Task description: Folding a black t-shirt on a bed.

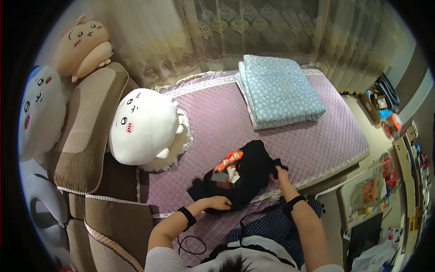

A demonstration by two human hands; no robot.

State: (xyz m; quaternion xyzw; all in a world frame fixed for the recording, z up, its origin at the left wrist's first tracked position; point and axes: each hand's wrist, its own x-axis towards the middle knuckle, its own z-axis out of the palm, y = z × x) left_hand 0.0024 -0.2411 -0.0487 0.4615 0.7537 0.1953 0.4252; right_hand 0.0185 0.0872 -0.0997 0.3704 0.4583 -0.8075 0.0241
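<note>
A black top (251,174) with an orange, grey and white print lies loosely bunched on the pink quilted bed cover (206,113), near the front edge of the bed. My left hand (220,203) is closed on its near edge, with the fingertips partly hidden against the cloth. At the right, my right hand (280,175) pinches a dark end of the same top, which looks like a sleeve. Black bands circle both my forearms.
A folded light-blue patterned quilt (285,90) rests farther back on the bed. To the left sits a white plush toy (142,127) on a fluffy cushion, beside a brown sofa (86,131) with more plush toys. A cluttered white table (362,190) stands at right. A thin black cable (192,245) loops near me.
</note>
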